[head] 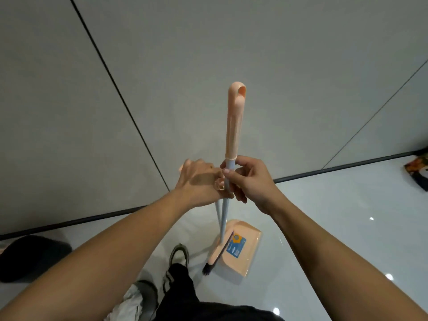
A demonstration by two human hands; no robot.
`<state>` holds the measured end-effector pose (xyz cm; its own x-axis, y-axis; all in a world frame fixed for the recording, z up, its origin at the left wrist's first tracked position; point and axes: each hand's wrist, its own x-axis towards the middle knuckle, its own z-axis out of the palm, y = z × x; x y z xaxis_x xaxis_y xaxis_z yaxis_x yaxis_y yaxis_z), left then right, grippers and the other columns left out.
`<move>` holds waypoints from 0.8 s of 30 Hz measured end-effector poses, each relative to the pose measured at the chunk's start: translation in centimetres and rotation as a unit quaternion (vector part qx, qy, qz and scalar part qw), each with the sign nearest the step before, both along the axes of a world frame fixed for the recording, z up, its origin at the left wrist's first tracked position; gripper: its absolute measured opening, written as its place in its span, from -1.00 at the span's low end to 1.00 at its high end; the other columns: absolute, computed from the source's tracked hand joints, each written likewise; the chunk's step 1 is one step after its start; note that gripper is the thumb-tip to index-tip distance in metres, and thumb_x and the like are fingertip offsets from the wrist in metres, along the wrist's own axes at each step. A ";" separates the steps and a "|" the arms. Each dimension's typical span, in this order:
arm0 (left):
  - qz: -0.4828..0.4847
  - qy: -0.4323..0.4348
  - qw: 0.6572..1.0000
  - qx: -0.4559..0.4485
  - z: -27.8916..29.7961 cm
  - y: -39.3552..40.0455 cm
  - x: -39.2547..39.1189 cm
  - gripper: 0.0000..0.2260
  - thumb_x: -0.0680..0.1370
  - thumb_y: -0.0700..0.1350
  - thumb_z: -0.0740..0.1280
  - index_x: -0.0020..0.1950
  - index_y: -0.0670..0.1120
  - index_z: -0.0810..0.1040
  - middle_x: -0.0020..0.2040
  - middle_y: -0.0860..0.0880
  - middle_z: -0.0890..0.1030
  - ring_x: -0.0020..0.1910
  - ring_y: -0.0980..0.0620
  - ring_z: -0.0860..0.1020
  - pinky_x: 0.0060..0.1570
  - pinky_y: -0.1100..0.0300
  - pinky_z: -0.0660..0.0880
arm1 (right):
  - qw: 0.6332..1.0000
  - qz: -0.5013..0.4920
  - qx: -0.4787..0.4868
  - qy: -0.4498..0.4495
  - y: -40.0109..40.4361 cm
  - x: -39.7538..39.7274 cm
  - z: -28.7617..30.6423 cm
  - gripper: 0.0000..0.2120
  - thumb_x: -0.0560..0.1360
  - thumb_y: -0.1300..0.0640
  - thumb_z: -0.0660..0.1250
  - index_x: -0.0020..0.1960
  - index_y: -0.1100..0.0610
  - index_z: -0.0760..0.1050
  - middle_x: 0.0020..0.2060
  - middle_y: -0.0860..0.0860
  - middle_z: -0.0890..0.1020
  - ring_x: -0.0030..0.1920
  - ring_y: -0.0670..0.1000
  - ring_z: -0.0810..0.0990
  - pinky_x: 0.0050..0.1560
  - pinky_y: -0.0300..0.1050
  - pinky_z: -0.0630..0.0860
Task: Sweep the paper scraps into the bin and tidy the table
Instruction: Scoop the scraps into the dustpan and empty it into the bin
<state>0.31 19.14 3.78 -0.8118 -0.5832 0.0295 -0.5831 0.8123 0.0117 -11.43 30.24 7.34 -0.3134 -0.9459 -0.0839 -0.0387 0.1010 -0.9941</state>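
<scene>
A person stands on a shiny white tiled floor, right by a grey panel wall. The right hand grasps the thin pale blue pole of a tall broom with a long peach plastic handle. Its fingers curl round the pole just under the peach part. The left hand is just beside it, and it grips a second peach handle top, which peeks out between the fingers. A second pale pole runs down from there. Both poles go down to a peach plastic dustpan with a blue sticker, which sits on the floor near the wall's dark base strip. The broom's dark bristles poke out at the pan's near left side. A grey shoe stands on the floor just left of the dustpan. A dark round thing lies by the wall at the far left. A bright patterned thing shows at the right edge of the floor.
</scene>
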 end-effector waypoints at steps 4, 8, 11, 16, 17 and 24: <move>-0.082 0.016 0.996 0.008 0.0 -5.0 -2.2 -0.62 0.34 0.38 -0.11 -0.28 0.14 0.31 -0.36 0.06 0.53 -0.21 -0.11 0.53 -0.16 0.03 0.27 | 0.998 -0.061 0.024 0.007 -3.8 -0.4 -0.4 -0.94 0.57 0.25 0.35 -0.03 0.24 0.57 -0.49 0.20 0.51 -0.61 0.09 0.39 -0.59 -0.20 0.31; -0.154 0.052 0.987 0.015 0.6 -9.5 -3.7 -0.63 0.30 0.28 -0.05 -0.30 0.08 0.42 -0.41 0.08 0.47 -0.21 -0.06 0.52 -0.18 0.05 0.22 | 0.993 -0.102 0.048 0.019 -7.1 -0.1 0.0 -0.97 0.56 0.22 0.35 -0.04 0.18 0.56 -0.50 0.14 0.53 -0.61 0.08 0.42 -0.59 -0.22 0.33; -0.206 0.095 0.974 0.011 0.8 -12.7 -4.8 -0.72 0.29 0.24 0.07 -0.36 0.07 0.38 -0.43 0.07 0.47 -0.30 -0.04 0.52 -0.23 0.10 0.16 | 0.989 -0.127 0.068 0.029 -9.7 -0.4 0.3 -0.97 0.55 0.20 0.35 -0.04 0.13 0.57 -0.48 0.15 0.56 -0.60 0.08 0.45 -0.58 -0.23 0.34; -0.250 0.092 0.963 0.040 0.5 -16.7 -6.2 -0.70 0.29 0.29 0.08 -0.46 0.10 0.20 -0.46 0.08 0.41 -0.30 -0.02 0.45 -0.19 0.09 0.11 | 0.981 -0.167 0.086 0.040 -13.3 -0.9 0.1 -0.93 0.55 0.21 0.34 -0.10 0.08 0.55 -0.48 0.11 0.56 -0.58 0.11 0.45 -0.57 -0.19 0.36; -0.257 0.083 0.962 0.037 0.3 -17.3 -6.6 -0.70 0.30 0.28 0.06 -0.45 0.09 0.20 -0.44 0.06 0.46 -0.29 -0.03 0.45 -0.19 0.09 0.11 | 0.980 -0.174 0.089 0.042 -13.9 -0.9 0.0 -0.93 0.55 0.21 0.34 -0.10 0.09 0.55 -0.48 0.10 0.56 -0.58 0.10 0.46 -0.57 -0.18 0.36; -0.282 0.016 0.959 0.037 -2.2 -20.2 -8.6 -0.68 0.34 0.24 0.08 -0.25 0.04 0.46 -0.32 0.06 0.55 -0.17 0.00 0.49 -0.18 0.09 0.12 | 0.969 -0.185 0.142 0.079 -16.4 -1.6 -0.4 -0.94 0.50 0.22 0.38 -0.08 0.09 0.59 -0.43 0.11 0.59 -0.52 0.06 0.53 -0.51 -0.10 0.46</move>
<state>-8.24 -1.08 1.55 -0.9979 -0.0542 0.0346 -0.0508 0.9945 0.0918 -12.99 13.83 6.94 -0.6561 -0.7124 -0.2490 -0.0965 0.4064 -0.9086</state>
